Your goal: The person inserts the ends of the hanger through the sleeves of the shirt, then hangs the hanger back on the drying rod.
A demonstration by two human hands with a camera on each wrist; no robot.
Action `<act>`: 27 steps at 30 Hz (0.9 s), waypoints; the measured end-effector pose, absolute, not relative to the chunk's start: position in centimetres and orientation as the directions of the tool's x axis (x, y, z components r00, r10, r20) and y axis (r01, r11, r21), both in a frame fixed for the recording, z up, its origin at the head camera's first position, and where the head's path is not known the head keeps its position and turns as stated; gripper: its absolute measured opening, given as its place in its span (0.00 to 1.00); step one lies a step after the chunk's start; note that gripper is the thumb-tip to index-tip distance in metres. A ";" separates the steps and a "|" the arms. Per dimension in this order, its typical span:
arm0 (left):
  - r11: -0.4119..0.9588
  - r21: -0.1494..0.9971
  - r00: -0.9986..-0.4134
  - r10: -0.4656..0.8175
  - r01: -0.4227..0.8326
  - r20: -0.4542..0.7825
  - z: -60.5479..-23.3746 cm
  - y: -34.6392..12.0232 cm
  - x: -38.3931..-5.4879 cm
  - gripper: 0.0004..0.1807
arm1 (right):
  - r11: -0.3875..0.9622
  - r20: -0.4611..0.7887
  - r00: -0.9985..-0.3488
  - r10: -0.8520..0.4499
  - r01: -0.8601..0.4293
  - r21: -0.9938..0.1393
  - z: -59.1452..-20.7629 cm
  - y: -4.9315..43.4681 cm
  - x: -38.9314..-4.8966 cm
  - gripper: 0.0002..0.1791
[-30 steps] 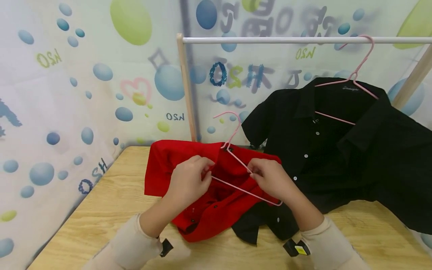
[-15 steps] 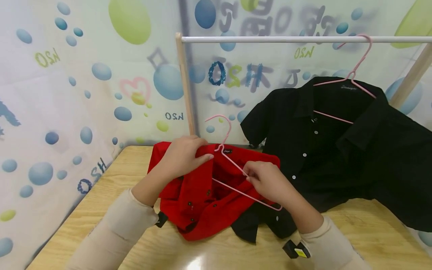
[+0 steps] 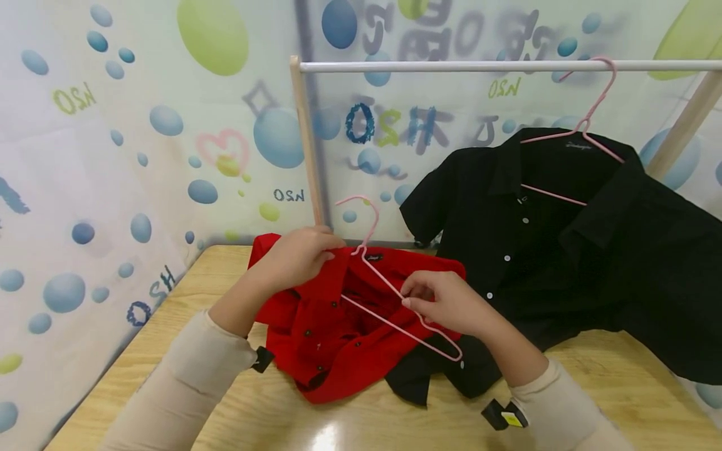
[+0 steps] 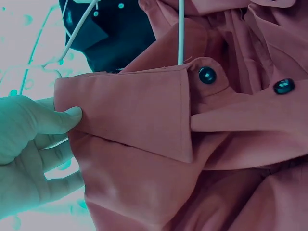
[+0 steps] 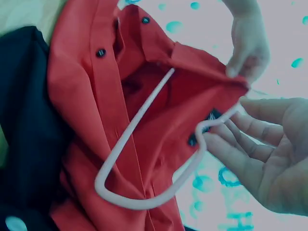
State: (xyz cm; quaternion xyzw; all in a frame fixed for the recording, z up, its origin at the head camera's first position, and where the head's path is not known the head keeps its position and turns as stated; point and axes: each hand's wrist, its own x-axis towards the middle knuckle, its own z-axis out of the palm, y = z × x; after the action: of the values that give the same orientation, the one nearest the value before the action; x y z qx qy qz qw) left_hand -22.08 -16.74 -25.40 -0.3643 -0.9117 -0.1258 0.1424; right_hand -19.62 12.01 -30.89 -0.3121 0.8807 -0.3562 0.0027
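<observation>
A red button-up shirt (image 3: 338, 376) lies bunched on the table with its collar toward the back. My left hand (image 3: 296, 257) pinches the collar (image 4: 125, 110), thumb on the outer face and fingers behind it. A pink wire hanger (image 5: 144, 204) is partly inside the neck opening; its left end is hidden under the cloth. The hook stands up above the collar, and its right end lies outside, over the shirt front. With thumb and fingers, my right hand (image 3: 442, 300) pinches the hanger's right upper arm.
A black short-sleeved shirt (image 3: 541, 263) hangs at the right on another pink hanger (image 3: 603, 94) from a white rail (image 3: 451, 66). Its lower part rests on the wooden table (image 3: 169, 338), partly under the red shirt. A wooden post (image 3: 307, 144) stands behind the left hand.
My left hand has left its place by the hanger, moved up and left, and taken the collar. The hanger has shifted left and slightly down with my right hand on it.
</observation>
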 end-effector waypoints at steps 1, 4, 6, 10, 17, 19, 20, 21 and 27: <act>0.704 0.126 -0.694 0.626 0.699 0.355 -25.4 -16.8 -22.1 0.12 | 0.558 0.214 -0.820 -0.530 -0.528 -0.640 -30.8 12.3 -19.8 0.04; 0.714 0.129 -0.701 0.610 0.689 0.369 -25.6 -17.1 -22.2 0.13 | 0.628 0.248 -0.866 -0.434 -0.488 -0.606 -30.5 13.5 -20.6 0.04; 0.721 0.135 -0.708 0.596 0.679 0.378 -25.7 -17.3 -22.3 0.13 | 0.692 0.282 -0.889 -0.362 -0.459 -0.558 -30.3 14.3 -21.4 0.05; 0.722 0.150 -0.710 0.581 0.675 0.398 -25.7 -17.5 -22.3 0.14 | 0.778 0.306 -0.910 -0.281 -0.402 -0.482 -30.3 15.9 -23.5 0.12; 0.722 0.190 -0.720 0.554 0.665 0.418 -25.4 -17.9 -22.1 0.14 | 0.776 0.186 -0.933 -0.309 -0.360 -0.518 -31.8 17.0 -26.9 0.25; 0.718 0.193 -0.715 0.550 0.668 0.432 -25.4 -18.0 -22.1 0.15 | 0.749 0.150 -0.933 -0.328 -0.353 -0.561 -32.3 17.1 -27.6 0.28; 0.716 0.194 -0.712 0.548 0.671 0.439 -25.4 -18.0 -22.2 0.14 | 0.737 0.133 -0.932 -0.337 -0.349 -0.579 -32.6 17.0 -27.9 0.30; 0.712 0.193 -0.707 0.548 0.675 0.447 -25.4 -18.1 -22.2 0.14 | 0.726 0.116 -0.931 -0.346 -0.344 -0.595 -32.9 17.0 -28.2 0.31; 0.694 0.184 -0.674 0.544 0.696 0.500 -25.5 -18.3 -22.4 0.15 | 0.710 0.066 -0.933 -0.354 -0.314 -0.631 -34.0 16.9 -28.6 0.31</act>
State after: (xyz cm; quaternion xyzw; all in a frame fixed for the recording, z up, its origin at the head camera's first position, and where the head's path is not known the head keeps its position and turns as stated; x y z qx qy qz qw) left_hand -22.40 -18.32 -25.47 -0.3458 -0.8964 -0.1829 0.2083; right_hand -28.59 16.85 -34.04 -0.1809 0.9241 -0.3354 0.0299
